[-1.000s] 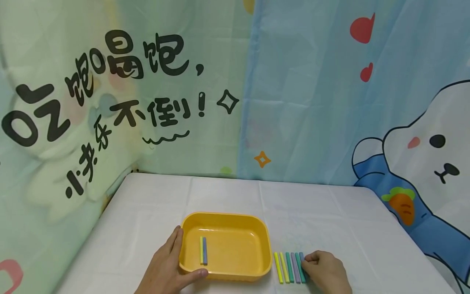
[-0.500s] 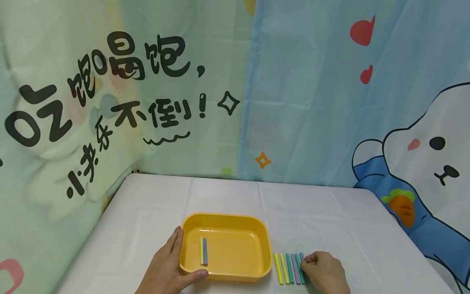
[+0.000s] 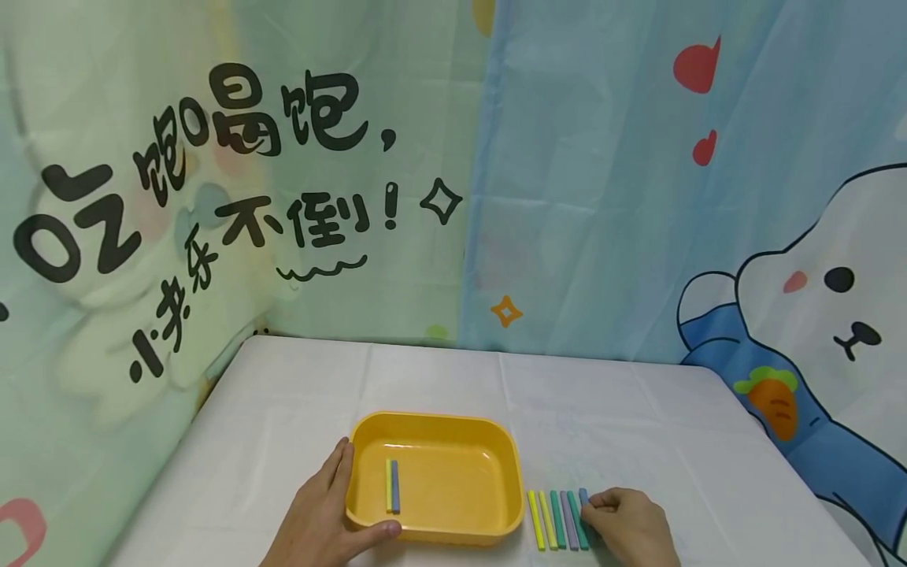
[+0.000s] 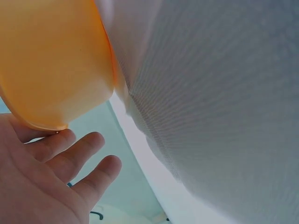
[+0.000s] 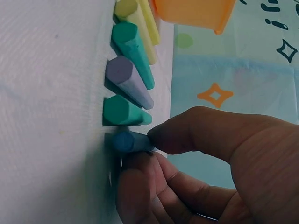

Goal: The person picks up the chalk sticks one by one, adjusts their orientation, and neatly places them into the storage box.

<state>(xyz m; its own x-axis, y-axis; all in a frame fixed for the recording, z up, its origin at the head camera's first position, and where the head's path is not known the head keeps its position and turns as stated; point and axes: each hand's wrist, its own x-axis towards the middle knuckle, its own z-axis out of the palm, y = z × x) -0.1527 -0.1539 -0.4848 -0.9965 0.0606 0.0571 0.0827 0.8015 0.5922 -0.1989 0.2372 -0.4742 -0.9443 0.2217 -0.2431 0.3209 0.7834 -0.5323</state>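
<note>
In the head view, a yellow plastic tray holds a yellow chalk stick and a blue chalk stick side by side. My left hand rests at its left front corner, fingers along the side wall and thumb at the front edge; the left wrist view shows those fingers extended and spread. Right of the tray, my right hand pinches another blue chalk stick between thumb and fingertips. That stick lies beside a green chalk stick, at the right end of a row.
Further along the row lie a purple chalk stick, another green chalk stick and two yellow ones, the nearest to the tray being a bright yellow chalk stick. A white cloth covers the table. Printed curtains hang behind.
The far end of the pinched blue chalk stick stands slightly farther from the neighbouring green one. The left hand and the tray keep their places; the head view has shifted slightly.
</note>
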